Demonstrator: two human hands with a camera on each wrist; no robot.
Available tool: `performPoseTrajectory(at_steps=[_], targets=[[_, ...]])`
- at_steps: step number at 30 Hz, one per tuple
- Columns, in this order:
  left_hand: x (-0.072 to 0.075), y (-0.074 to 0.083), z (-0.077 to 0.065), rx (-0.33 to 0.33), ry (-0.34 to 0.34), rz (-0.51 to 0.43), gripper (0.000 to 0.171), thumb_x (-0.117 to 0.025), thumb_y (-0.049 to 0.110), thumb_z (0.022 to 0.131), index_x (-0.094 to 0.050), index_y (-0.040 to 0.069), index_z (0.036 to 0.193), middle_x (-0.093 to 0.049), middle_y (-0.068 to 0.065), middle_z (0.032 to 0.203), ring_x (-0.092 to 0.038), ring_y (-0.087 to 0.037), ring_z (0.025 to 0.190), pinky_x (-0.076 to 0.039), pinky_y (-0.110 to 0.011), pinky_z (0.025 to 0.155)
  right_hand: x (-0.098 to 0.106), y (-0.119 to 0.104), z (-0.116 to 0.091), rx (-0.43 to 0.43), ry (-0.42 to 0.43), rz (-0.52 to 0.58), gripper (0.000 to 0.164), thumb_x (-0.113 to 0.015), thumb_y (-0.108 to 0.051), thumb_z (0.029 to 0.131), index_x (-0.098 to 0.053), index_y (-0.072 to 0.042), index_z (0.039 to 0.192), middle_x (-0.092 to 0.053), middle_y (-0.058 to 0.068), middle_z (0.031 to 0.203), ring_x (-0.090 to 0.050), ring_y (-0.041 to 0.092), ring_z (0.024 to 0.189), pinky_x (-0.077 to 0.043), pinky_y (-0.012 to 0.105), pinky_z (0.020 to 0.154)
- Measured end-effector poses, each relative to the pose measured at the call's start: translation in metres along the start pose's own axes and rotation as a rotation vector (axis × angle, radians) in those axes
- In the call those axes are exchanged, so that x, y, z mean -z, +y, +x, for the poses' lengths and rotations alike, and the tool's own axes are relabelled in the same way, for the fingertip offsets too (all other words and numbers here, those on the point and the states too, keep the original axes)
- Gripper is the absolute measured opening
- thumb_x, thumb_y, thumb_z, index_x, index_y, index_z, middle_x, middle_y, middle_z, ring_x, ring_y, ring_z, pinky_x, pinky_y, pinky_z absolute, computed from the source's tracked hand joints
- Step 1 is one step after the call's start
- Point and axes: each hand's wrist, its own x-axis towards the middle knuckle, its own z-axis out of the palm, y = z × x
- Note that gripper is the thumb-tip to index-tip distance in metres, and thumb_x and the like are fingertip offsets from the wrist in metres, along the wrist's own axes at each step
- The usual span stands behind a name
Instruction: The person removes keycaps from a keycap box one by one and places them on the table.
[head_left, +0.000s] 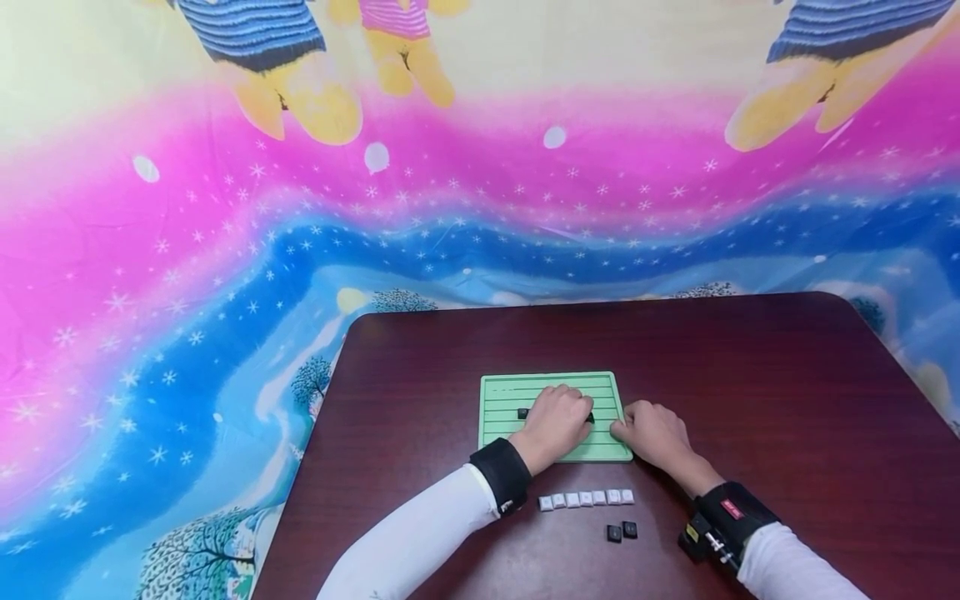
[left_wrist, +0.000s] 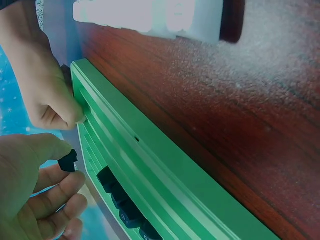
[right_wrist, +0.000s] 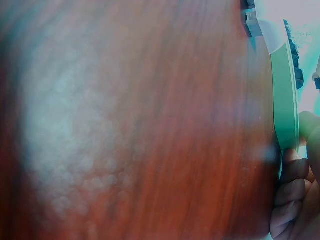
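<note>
Black keycap [left_wrist: 67, 161] in left hand [head_left: 557, 422], near right hand [head_left: 657, 435]

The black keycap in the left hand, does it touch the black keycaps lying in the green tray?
Apart. The left wrist view shows a clear gap between the held keycap, pinched by the left hand, and the nearest keycap in the tray.

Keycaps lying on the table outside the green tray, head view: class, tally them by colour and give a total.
White keycaps: 7
Black keycaps: 2
Total: 9
</note>
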Motion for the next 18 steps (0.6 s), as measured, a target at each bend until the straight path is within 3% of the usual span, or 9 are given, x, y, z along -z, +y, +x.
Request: performPoseTrajectory(at_steps=[18], targets=[[0.0052, 0.0021, -0.0088, -0.011, -0.001, -0.007, 0.013, -0.061, 0.033, 0.083, -0.065, 0.021, 0.085, -0.062, 0.008, 0.080, -0.056, -0.010, 0.075, -0.042, -0.026, 0.062, -0.0001, 0.0000, 0.0003, 0.008, 0.014, 0.000, 0.035, -0.058, -0.025, 0.074, -0.033, -0.017, 0.051, -0.024, -0.008, 0.046, -0.019, 0.011, 0.044, -0.016, 0.027, 0.042]])
